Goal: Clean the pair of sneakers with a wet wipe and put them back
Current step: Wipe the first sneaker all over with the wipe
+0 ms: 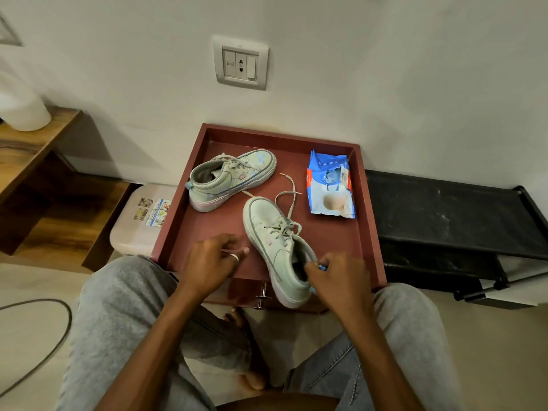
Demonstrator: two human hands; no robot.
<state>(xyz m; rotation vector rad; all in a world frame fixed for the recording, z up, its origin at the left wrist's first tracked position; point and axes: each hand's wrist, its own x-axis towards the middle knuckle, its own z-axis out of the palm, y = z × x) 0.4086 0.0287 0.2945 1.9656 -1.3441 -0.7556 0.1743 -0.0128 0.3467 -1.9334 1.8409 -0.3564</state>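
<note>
**At the drawer's front edge: right hand on one sneaker**

Over the front edge of the drawer (pixel 373 221), the right hand (pixel 338 277) has its fingers curled on the heel collar of the near sneaker (pixel 272 229), pinching it where a bit of blue shows at the fingertips. The left hand (pixel 210 259), wearing a ring (pixel 234 258), hovers above the front-left part of the drawer, just beside that sneaker's side. Its fingers are bent inward and I cannot tell whether it holds anything.

The near sneaker's toe points to the far edge, its heel juts past the front edge above the handle (pixel 262 296), and its loose laces (pixel 289 197) trail across the middle. The far sneaker (pixel 234 176) stands upright near the far-left corner, toe toward the far edge and angled right, apart from the other. A torn-open wipes pack (pixel 330 185) lies flat along the right edge.

Grey-clad knees flank the drawer. On the wall behind is a socket plate (pixel 240 63), and a black rack (pixel 444 209) stands to the right.
</note>
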